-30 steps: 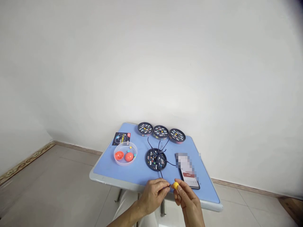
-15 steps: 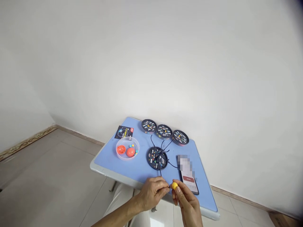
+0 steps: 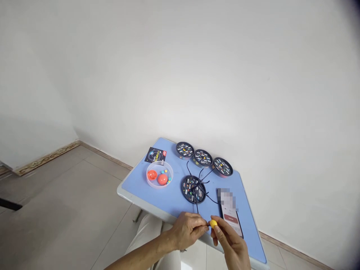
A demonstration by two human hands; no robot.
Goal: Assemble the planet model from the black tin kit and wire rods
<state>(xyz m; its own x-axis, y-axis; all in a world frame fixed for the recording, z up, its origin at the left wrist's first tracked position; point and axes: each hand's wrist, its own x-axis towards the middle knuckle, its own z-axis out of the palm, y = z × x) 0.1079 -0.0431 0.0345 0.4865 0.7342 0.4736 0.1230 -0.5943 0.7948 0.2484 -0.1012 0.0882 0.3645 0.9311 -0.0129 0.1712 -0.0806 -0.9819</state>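
Note:
Over the table's front edge, my right hand [image 3: 232,243] pinches a small yellow ball [image 3: 213,224] between thumb and fingers. Just left of it, my left hand [image 3: 189,229] is closed on a thin dark rod, whose short tip shows at the ball's side; most of that rod is hidden by the fingers. Behind my hands lies a round black base [image 3: 186,192] printed with coloured planets. Several thin black curved arms [image 3: 197,208] spread out from its middle, one running down toward my left hand.
A clear round tub [image 3: 149,182] holds an orange half shell [image 3: 152,174], an orange-red ball [image 3: 162,179] and several small beads. Behind it lies a printed card [image 3: 155,154]. Three round black discs [image 3: 203,157] line the back edge. A phone [image 3: 231,219] lies right, beside my right hand.
The whole view has shifted, so table and hands appear further right. Both hands keep their grips, with the yellow ball still held against the rod tip.

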